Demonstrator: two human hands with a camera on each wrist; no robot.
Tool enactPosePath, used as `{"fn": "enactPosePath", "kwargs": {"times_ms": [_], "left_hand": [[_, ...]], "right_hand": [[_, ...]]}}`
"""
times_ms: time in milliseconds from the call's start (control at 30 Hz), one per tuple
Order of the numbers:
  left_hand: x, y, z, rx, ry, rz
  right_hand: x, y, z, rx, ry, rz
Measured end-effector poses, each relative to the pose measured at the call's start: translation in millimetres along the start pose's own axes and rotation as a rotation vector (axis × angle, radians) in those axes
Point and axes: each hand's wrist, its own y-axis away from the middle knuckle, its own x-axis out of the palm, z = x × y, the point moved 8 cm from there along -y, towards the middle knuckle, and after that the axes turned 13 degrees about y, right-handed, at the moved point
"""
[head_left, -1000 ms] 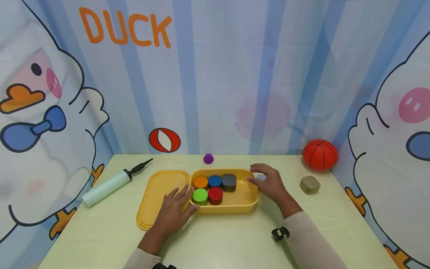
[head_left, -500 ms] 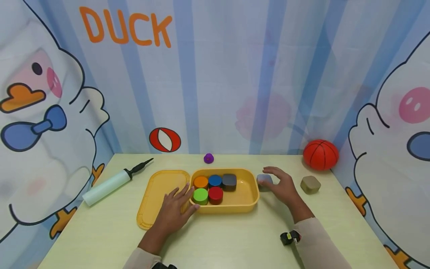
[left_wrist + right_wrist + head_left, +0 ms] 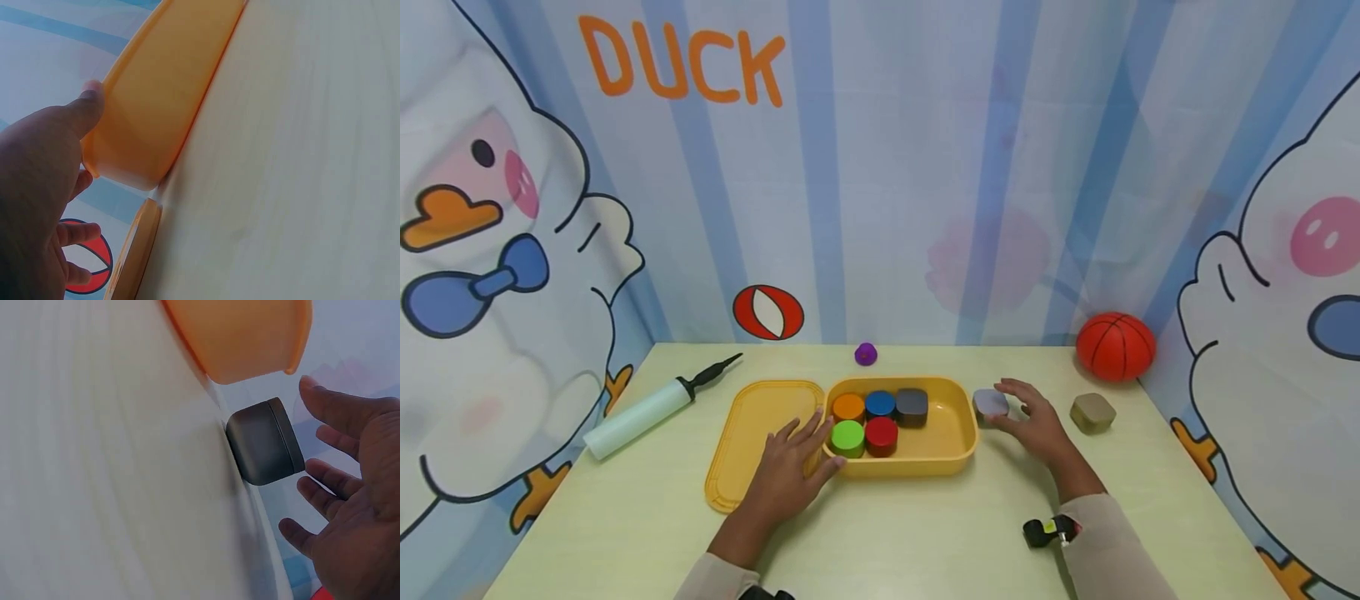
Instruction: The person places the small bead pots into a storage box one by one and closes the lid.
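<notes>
"What has changed over the last second?"

"Your right hand (image 3: 1037, 421) has left the right rim of the yellow box (image 3: 895, 469) and now hangs just right of it, at the pale grey block (image 3: 988, 402). That block was mostly hidden behind your hand; now it shows on the worktop (image 3: 955, 533), just beside the box's right end."

"And the fingers there?"

"Released: they stand spread about the block. I can't tell whether your thumb touches it."

"The left hand (image 3: 786, 475)?"

"Unchanged. Your fingers are loose and spread, resting against the box's left end, thumb on the near rim, with your palm partly over the flat yellow lid (image 3: 737, 442)."

"What's in the box?"

"The same five blocks as before. Along the far side, left to right, you have the orange block (image 3: 848, 408), the blue block (image 3: 880, 404) and the dark grey block (image 3: 912, 408); nearer you, the green block (image 3: 847, 440), then the red block (image 3: 881, 437)."
</notes>
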Motion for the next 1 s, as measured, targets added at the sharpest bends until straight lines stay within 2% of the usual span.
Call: {"fn": "enactPosePath", "kwargs": {"times_ms": [267,467,600,1000], "left_hand": [[-0.5,0.3,0.0,0.007,0.005,-0.005],[-0.6,-0.1,-0.4,0.010,0.009,-0.008],[0.1,0.4,1.0,0.012,0.013,-0.006],[0.5,-0.2,2.7,0.006,0.014,-0.004]], "right_hand": [[7,4.2,-17,-0.004,-0.021,0.030],[8,7.1,-21,0.011,0.002,0.036],[9,7.3,-22,0.011,0.037,0.025],[7,7.6,-21,0.021,0.045,-0.023]]}}
